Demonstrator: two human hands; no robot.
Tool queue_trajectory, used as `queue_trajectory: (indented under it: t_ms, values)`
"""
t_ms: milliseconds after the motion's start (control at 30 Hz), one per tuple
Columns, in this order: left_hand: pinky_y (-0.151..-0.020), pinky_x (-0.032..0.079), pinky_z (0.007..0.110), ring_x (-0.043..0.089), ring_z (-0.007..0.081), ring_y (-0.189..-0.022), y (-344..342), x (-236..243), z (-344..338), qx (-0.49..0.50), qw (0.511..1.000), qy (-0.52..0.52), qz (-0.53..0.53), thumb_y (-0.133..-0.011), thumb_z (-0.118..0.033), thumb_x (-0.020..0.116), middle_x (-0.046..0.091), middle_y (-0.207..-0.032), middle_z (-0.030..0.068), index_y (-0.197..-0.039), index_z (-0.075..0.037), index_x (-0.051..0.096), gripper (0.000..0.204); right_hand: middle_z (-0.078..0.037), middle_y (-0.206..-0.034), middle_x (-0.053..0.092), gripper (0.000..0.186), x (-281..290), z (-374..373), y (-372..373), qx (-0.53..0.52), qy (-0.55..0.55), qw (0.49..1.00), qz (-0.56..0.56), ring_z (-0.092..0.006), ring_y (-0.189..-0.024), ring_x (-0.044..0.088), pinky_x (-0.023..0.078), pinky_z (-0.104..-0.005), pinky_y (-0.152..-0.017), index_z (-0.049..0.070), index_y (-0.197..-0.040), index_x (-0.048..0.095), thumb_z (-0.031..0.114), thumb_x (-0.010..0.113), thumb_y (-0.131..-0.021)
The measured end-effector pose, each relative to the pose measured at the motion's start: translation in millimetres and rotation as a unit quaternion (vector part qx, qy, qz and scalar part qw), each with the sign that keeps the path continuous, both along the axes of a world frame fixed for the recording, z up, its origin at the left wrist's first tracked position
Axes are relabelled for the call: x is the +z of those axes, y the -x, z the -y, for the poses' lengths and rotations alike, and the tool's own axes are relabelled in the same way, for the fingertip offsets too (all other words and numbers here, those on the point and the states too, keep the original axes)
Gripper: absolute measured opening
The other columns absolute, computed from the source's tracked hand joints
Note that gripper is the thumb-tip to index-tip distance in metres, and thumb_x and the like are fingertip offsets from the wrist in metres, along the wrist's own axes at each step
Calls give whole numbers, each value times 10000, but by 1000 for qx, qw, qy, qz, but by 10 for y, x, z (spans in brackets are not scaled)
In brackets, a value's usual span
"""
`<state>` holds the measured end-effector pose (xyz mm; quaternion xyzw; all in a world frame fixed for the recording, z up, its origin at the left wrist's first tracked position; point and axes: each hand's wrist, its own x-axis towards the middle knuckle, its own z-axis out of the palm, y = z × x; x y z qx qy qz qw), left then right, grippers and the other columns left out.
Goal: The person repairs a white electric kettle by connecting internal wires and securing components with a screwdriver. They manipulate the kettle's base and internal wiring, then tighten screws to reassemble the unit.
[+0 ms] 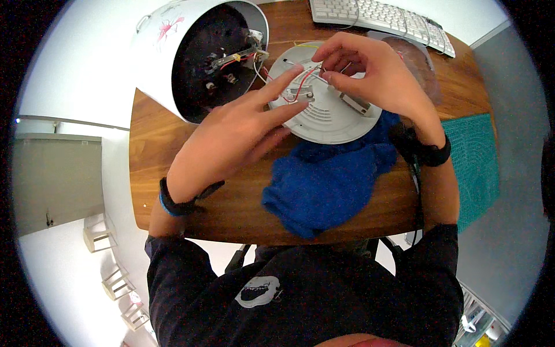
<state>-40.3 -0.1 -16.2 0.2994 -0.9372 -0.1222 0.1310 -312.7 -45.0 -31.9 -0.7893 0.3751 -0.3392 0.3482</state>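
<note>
A round white plastic base with vents, a metal part and red, white and yellow wires lies on the wooden desk. My left hand is over its left side, fingers stretched apart beside the wires. My right hand is over its upper right, fingers curled and pinched on a thin wire near the middle. At upper left, a white cylindrical housing with a pink flower print lies on its side, its dark interior holding a wired assembly. Wires run between housing and base.
A crumpled blue cloth lies below the base, toward me. A white keyboard is at the back. A clear plastic piece is at upper right, a teal mat at the right. Small stools stand on the floor at left.
</note>
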Motion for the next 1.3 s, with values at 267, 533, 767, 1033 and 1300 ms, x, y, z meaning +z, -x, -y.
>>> queue_trajectory:
  t_ms: [267,533,767,1033,1300]
  values:
    - [-998,558,439,630,387,-1231,-28,-21,10,32,999,3,-40,-929,-91,705,602,-1427,161,-1444,-90,549,539,-39,-863,717,197,-20,-18,-50,-42,2,999,-4,-109,-818,685,568,-288,-764,34,-1072,698,71,757,-888]
    - [-756,594,426,744,365,-909,-19,26,34,97,991,-28,-87,-963,-108,702,738,-1089,145,-1217,-62,577,287,-64,-899,743,227,-43,-99,-181,-20,29,999,15,-147,-841,728,591,-305,-778,41,-1079,694,86,781,-875]
    - [-637,573,399,743,331,-749,-23,-22,67,112,988,-8,-110,-974,-144,706,741,-872,127,-1139,-71,623,199,-78,-931,742,253,-64,-206,-341,29,59,997,45,-165,-865,749,599,-310,-774,56,-1093,687,91,789,-864]
    - [-585,553,396,711,320,-656,-35,-12,80,104,990,48,-79,-972,-152,703,723,-823,137,-1044,-67,670,116,-69,-875,728,223,-95,-224,-374,19,49,998,39,-159,-792,729,594,-303,-751,37,-1042,677,127,797,-876]
    - [-596,563,400,739,317,-698,-37,-31,68,100,992,18,-68,-977,-155,701,730,-809,135,-1093,-73,637,156,-77,-882,735,209,-123,-243,-393,-16,-4,999,49,-151,-819,727,596,-303,-778,19,-1003,684,154,803,-896]
